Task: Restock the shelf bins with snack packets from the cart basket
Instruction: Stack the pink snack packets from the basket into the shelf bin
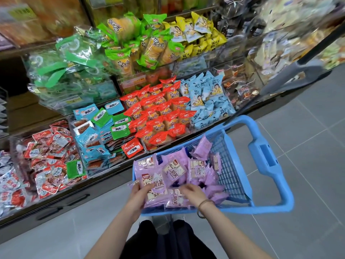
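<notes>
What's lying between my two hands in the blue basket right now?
Purple snack packets fill the stretch between the left hand and right hand, seen in the head view.

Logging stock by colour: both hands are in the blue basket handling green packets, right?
No, the packets are purple, not green. The head view shows the left hand and right hand in the blue basket handling purple packets.
</notes>
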`<control>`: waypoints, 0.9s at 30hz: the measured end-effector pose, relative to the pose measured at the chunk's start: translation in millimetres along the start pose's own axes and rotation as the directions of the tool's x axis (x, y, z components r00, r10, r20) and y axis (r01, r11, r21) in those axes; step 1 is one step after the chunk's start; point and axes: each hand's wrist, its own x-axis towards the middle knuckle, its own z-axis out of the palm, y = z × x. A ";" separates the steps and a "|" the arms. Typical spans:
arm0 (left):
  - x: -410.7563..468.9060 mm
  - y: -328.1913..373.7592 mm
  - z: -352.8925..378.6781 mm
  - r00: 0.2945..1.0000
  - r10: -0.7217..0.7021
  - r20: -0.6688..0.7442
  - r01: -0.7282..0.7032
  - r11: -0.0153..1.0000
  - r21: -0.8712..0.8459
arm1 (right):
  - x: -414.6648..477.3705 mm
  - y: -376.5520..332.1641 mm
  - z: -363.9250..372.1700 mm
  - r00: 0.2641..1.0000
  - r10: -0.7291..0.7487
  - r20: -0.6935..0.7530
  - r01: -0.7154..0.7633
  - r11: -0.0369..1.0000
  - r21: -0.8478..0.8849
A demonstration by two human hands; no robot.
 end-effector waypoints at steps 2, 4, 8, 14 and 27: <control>0.3 -9.2 -7.3 1.000 -0.017 -0.023 0.017 1.000 -0.007 | 20.0 22.0 -13.7 0.990 0.092 -0.102 -0.114 0.966 -0.233; -1.2 -17.5 -14.4 0.999 -0.030 -0.036 0.029 0.999 -0.031 | 35.4 40.9 -25.5 0.977 0.145 -0.154 -0.190 0.922 -0.337; -10.7 -30.6 -28.8 0.990 -0.060 -0.131 0.050 0.996 -0.080 | 56.5 63.5 -33.3 0.962 0.196 -0.188 -0.245 0.925 -0.289; -25.0 -42.9 -43.3 0.978 -0.090 -0.191 0.058 0.984 -0.167 | 79.9 79.0 -11.9 0.950 0.190 -0.249 -0.280 0.871 -0.404; -8.3 -30.6 -27.9 0.983 -0.102 -0.154 0.099 0.995 -0.028 | 5.9 60.7 -34.3 0.846 -0.414 -0.336 0.359 0.909 -0.213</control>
